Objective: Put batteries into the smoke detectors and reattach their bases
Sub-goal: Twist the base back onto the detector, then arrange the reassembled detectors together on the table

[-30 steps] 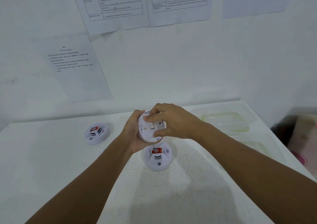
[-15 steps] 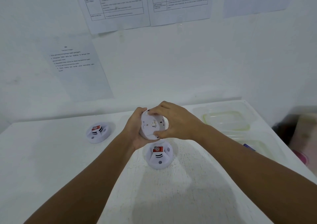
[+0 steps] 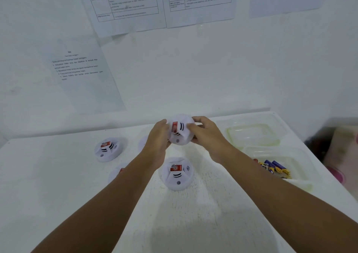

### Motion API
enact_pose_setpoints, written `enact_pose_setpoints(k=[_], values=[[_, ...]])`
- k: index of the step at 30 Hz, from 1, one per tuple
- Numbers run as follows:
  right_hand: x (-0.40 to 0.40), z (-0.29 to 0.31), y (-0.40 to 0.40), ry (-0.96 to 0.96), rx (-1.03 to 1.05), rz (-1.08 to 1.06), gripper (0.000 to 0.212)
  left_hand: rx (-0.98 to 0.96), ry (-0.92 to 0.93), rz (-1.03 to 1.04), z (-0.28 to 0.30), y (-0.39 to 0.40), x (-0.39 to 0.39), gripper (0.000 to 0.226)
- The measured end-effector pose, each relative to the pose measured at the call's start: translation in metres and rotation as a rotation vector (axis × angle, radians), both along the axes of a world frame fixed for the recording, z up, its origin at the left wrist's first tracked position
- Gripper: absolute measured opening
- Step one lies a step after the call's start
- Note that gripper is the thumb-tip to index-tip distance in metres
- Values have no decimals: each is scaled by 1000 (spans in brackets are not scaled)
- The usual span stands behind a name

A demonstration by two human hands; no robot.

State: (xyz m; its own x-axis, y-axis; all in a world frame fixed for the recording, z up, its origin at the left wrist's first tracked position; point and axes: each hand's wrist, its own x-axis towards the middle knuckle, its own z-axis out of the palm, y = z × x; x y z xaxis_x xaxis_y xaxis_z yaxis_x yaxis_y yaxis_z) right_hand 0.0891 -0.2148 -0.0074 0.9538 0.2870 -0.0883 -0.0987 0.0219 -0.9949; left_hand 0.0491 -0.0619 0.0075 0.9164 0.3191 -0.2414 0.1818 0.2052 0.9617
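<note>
You've got the detector [image 3: 180, 131] up off the desk [image 3: 58, 184] between both hands, face toward you. Left hand [image 3: 157, 138] cups one side, right hand [image 3: 203, 131] fingers curl round the other, probably so you can twist the base on. Two more sit below, batteries [image 3: 274, 166] in the tray.
</note>
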Motion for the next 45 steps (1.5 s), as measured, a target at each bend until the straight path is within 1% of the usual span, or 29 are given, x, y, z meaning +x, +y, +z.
enact_pose_setpoints(k=[2, 6, 9, 13, 15, 18, 20, 23, 25, 28, 29, 30, 31, 32, 33, 36, 38, 40, 43, 45], values=[[7, -4, -6, 56, 37, -17, 24, 44, 14, -34, -5, 6, 3, 32], [16, -14, -11, 109, 28, -24, 17, 163, 26, -104, -18, 11, 9, 30], [23, -20, -12, 76, -85, -22, 10, 267, 71, -86, -30, 12, 19, 28], [34, -30, -9, 80, -211, -38, 10, 456, 90, -100, -45, 11, 31, 23], [42, -36, -7, 100, -265, -55, 16, 546, 85, -123, -51, 9, 36, 26], [51, -45, -4, 101, -326, -86, 17, 647, 98, -156, -56, 6, 41, 32], [54, -49, -4, 78, -387, -109, 17, 714, 109, -184, -61, 4, 45, 34], [58, -56, -4, 31, -467, -165, 29, 777, 113, -202, -64, 4, 51, 38], [60, -58, -4, -2, -506, -165, 32, 814, 111, -203, -66, 3, 54, 41], [62, -58, -5, -30, -584, -155, 31, 851, 91, -203, -67, 2, 56, 41], [62, -57, -5, -35, -591, -157, 28, 864, 84, -205, -66, 1, 55, 41], [61, -56, -5, -27, -597, -151, 19, 877, 74, -204, -66, 2, 55, 42], [61, -56, -6, -30, -592, -151, 18, 898, 60, -199, -65, 2, 54, 41], [59, -54, -6, -43, -606, -166, 33, 927, 40, -188, -64, 3, 52, 40], [56, -53, -5, -77, -617, -195, 40, 957, 21, -177, -63, 5, 49, 38], [39, -44, 1, -224, -591, -255, 35, 1003, -47, -143, -57, 14, 35, 27], [22, -39, 5, -283, -562, -202, 31, 1021, -67, -144, -53, 21, 19, 22], [4, -36, 7, -294, -559, -113, 30, 1063, -56, -172, -52, 29, -1, 22], [-20, -35, 5, -250, -613, 19, 40, 1141, -12, -216, -58, 35, -28, 28], [-32, -39, 0, -169, -631, 126, 50, 1176, 3, -208, -64, 37, -42, 32]])
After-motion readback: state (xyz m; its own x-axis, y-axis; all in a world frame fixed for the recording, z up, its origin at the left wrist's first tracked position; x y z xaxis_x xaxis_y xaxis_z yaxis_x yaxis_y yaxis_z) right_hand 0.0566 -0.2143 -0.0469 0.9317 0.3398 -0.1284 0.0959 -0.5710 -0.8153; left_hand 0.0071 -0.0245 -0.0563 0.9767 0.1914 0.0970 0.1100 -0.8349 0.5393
